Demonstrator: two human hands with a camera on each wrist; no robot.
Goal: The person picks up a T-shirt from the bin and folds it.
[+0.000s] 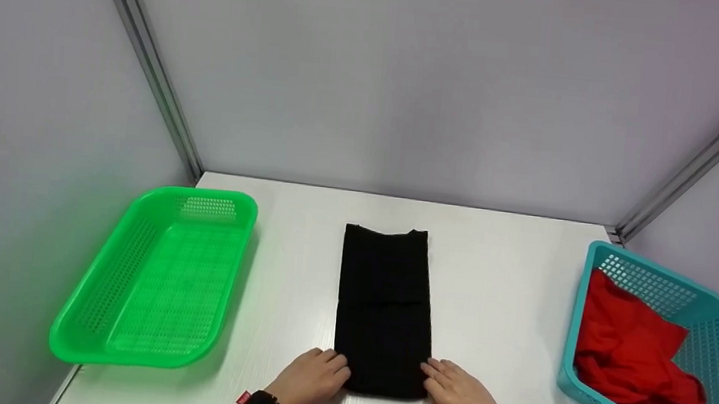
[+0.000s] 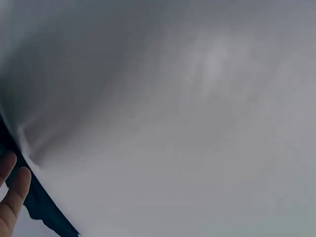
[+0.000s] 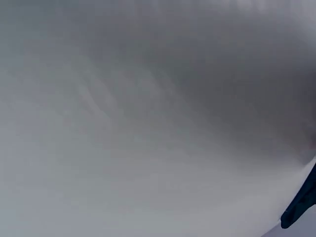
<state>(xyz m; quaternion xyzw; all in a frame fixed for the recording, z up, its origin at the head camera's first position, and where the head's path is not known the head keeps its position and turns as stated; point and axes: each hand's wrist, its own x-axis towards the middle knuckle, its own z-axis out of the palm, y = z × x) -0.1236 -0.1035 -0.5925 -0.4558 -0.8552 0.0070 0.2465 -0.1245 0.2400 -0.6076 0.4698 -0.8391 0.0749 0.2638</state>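
Altogether the head view counts one black folded cloth, two baskets and two hands. One green basket sits at the left of the frame, and one teal basket at the right edge holds a crumpled red cloth. All of it rests on a white bench.

Centred in the lower middle of the frame, the black folded cloth lies flat as a long rectangle. Its long axis runs from the bottom edge up toward the back wall, and a notched end points to the top of the frame.

At the cloth's near end, the left hand touches its lower left corner and the right hand its lower right corner. Both sets of fingers lie fairly straight against the fabric edges; whether they pinch it cannot be told.

Only the head view shows the baskets and the full cloth. Up close, the left wrist view gives fingertips beside a dark fabric strip at lower left, while the right wrist view shows just a dark scrap at lower right.
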